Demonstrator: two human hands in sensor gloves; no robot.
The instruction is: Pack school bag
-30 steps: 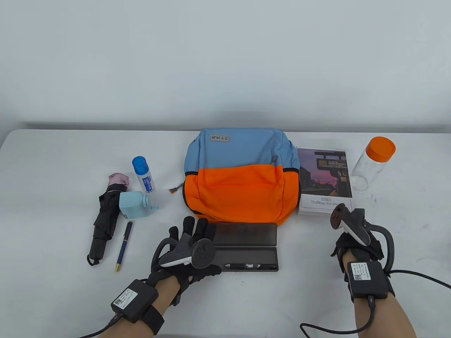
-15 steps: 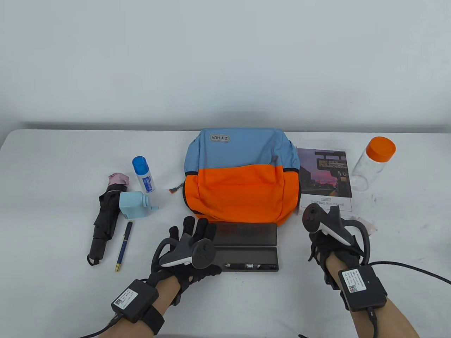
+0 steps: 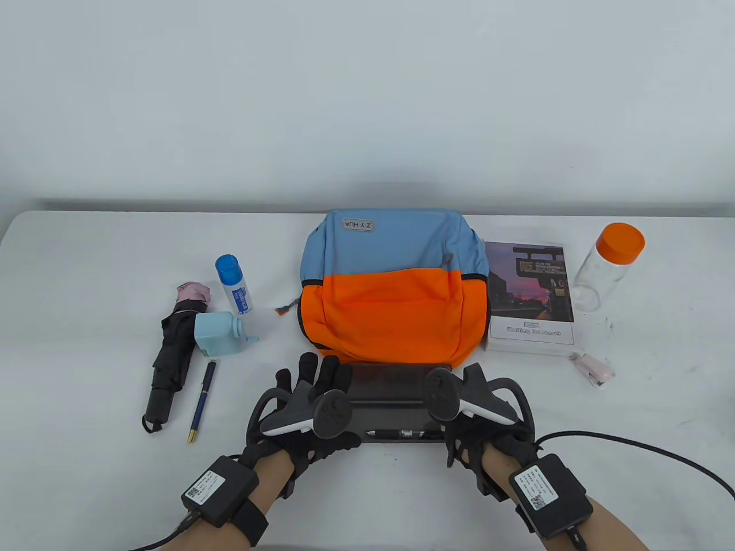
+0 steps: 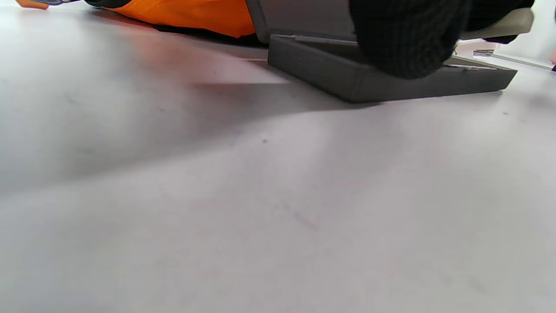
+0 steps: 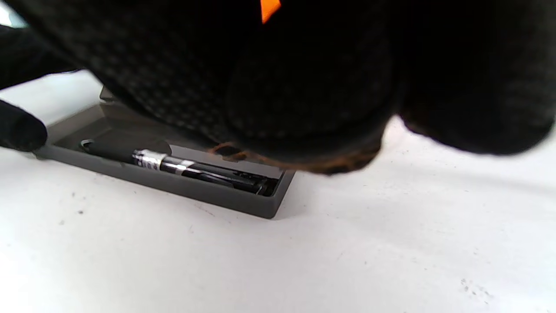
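A blue and orange backpack (image 3: 393,287) lies flat at the table's middle; its orange cloth shows in the left wrist view (image 4: 186,13). In front of it lies an open dark pencil case (image 3: 396,396) with a black pen (image 3: 402,434) in its tray. My left hand (image 3: 316,373) rests with spread fingers on the case's left end, and a gloved finger (image 4: 404,39) sits on the case (image 4: 391,82). My right hand (image 3: 459,413) hovers over the case's right end, its fingers mostly hidden by the tracker. The right wrist view shows the glove (image 5: 304,87) just above the tray (image 5: 173,182) and pen (image 5: 191,167).
Left of the backpack lie a folded black umbrella (image 3: 172,356), a blue-capped white tube (image 3: 232,284), a light blue bottle (image 3: 218,336) and a blue pen (image 3: 202,402). To the right lie a book (image 3: 531,298), a clear jar with an orange lid (image 3: 608,264) and a pink stapler (image 3: 594,370).
My right hand moved left from the book's front edge to the pencil case's right end. The pink stapler now lies uncovered on the table. The left hand has not moved.
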